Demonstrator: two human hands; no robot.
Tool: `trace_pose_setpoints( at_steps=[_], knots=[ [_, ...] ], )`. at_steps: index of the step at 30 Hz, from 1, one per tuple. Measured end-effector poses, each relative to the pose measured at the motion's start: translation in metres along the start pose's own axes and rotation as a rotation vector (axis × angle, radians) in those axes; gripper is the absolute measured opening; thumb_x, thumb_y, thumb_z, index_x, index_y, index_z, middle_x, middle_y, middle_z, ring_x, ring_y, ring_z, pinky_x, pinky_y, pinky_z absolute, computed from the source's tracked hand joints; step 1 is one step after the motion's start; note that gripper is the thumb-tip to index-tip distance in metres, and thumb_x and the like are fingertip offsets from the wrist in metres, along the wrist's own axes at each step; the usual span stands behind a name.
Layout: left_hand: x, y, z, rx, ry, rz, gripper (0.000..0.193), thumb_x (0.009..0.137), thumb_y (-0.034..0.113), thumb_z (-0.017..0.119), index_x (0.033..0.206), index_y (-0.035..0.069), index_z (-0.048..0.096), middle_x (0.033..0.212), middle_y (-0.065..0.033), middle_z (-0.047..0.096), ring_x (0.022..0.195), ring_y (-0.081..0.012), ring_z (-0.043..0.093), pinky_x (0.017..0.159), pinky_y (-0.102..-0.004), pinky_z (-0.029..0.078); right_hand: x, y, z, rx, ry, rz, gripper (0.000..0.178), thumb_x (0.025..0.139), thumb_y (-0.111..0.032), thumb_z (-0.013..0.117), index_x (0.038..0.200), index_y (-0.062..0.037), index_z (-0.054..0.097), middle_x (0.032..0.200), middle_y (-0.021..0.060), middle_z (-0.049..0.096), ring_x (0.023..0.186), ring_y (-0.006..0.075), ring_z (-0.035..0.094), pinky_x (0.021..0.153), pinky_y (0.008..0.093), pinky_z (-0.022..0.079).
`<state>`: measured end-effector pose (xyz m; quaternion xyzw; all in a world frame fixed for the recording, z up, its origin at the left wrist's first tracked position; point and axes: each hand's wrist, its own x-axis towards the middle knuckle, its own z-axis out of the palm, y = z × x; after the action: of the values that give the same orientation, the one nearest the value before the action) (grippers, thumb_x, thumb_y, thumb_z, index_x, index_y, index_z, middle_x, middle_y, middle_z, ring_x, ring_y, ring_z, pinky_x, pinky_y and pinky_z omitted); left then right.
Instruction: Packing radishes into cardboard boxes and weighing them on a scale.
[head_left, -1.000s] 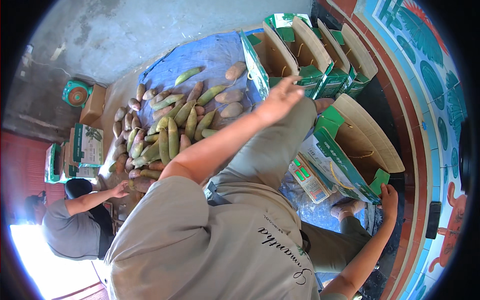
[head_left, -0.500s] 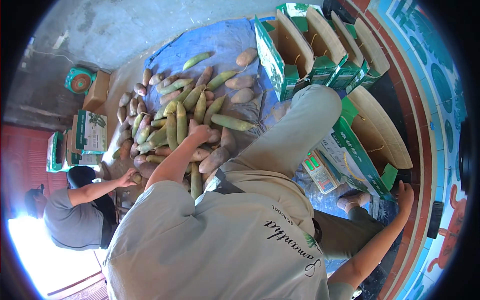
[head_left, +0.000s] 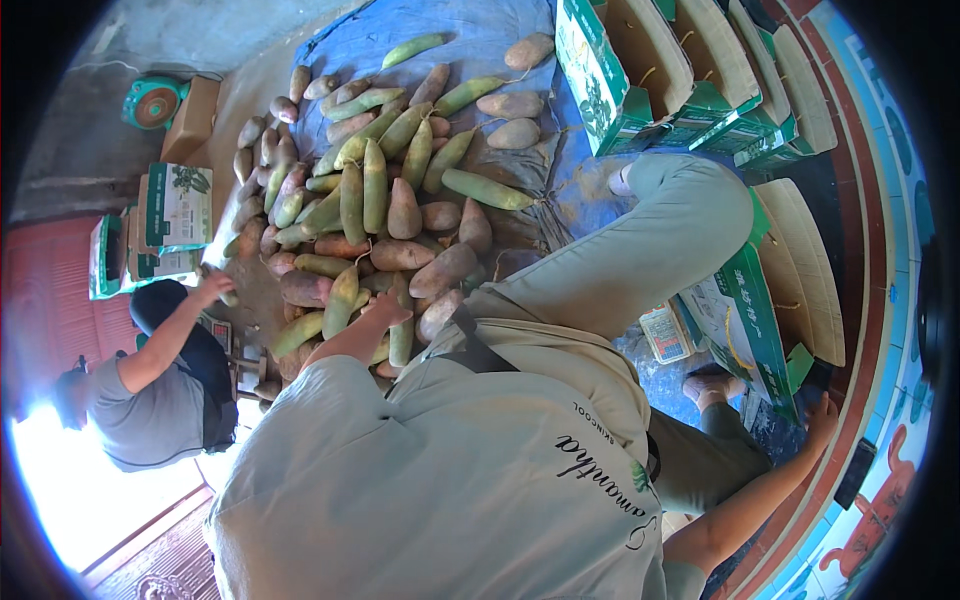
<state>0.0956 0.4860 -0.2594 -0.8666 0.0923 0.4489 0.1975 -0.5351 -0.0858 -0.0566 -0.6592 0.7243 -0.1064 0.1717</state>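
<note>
Our left hand (head_left: 385,308) reaches down onto the near edge of the fruit pile (head_left: 390,200), fingers curled over a green-and-brown fruit (head_left: 401,335); we cannot tell whether they have closed on it or only rest there. Our right hand (head_left: 822,418) is far from the pile, spread flat with fingers open and holding nothing, pressed against the low red wall (head_left: 850,330) beyond the open green carton (head_left: 760,320). The pile lies on a blue tarp (head_left: 460,40), long green fruit mixed with rounder brownish ones. On the side of the pile away from us, a row of green cartons (head_left: 690,90) stands open. Left of the pile a second person (head_left: 150,400) crouches, one hand (head_left: 212,287) stretched to the pile's outer fruit. Past them, further left, sit more boxes (head_left: 165,215) and a small green fan (head_left: 152,102).
</note>
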Motion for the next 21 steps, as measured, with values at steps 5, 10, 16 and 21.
trace_pose_setpoints(
  at_steps=[5, 10, 16, 21],
  knots=[
    [-0.009, 0.002, -0.003, 0.146, -0.017, 0.073, 0.072, 0.073, 0.042, 0.066, 0.129, 0.008, 0.035, 0.127, -0.0125, 0.046, 0.124, -0.0293, 0.038, 0.096, -0.0477, 0.038, 0.006, 0.004, 0.005, -0.058, 0.043, -0.052, 0.039, 0.088, -0.037, 0.053, 0.091, -0.0001, 0.064, 0.068, 0.0072, 0.063, 0.055, 0.0127, 0.059, 0.041, 0.0258, 0.038],
    [-0.02, 0.013, -0.046, 0.429, 0.342, 0.252, 0.042, 0.082, 0.018, 0.053, 0.122, 0.013, 0.043, 0.117, -0.0092, 0.052, 0.118, -0.0245, 0.043, 0.094, -0.0424, 0.036, -0.008, -0.005, 0.004, -0.026, 0.1, -0.026, 0.039, 0.088, -0.036, 0.053, 0.091, 0.0007, 0.064, 0.068, 0.0077, 0.063, 0.056, 0.0141, 0.059, 0.047, 0.0275, 0.041],
    [0.012, -0.028, -0.074, -0.147, 0.448, -0.211, 0.038, 0.083, 0.019, 0.052, 0.121, 0.013, 0.044, 0.123, -0.0092, 0.047, 0.119, -0.0259, 0.044, 0.095, -0.0417, 0.038, 0.001, -0.009, 0.004, -0.098, 0.146, -0.112, 0.036, 0.088, -0.034, 0.053, 0.09, 0.0005, 0.064, 0.067, 0.0087, 0.063, 0.057, 0.0161, 0.059, 0.054, 0.0293, 0.044],
    [0.018, -0.046, -0.069, -0.027, 0.228, -0.246, 0.046, 0.083, 0.025, 0.056, 0.124, 0.013, 0.041, 0.13, -0.0106, 0.046, 0.122, -0.0268, 0.043, 0.098, -0.0407, 0.039, -0.007, -0.013, 0.01, -0.086, 0.162, -0.112, 0.034, 0.088, -0.032, 0.053, 0.09, 0.0003, 0.063, 0.067, 0.0085, 0.062, 0.059, 0.0159, 0.059, 0.056, 0.03, 0.046]
  ],
)
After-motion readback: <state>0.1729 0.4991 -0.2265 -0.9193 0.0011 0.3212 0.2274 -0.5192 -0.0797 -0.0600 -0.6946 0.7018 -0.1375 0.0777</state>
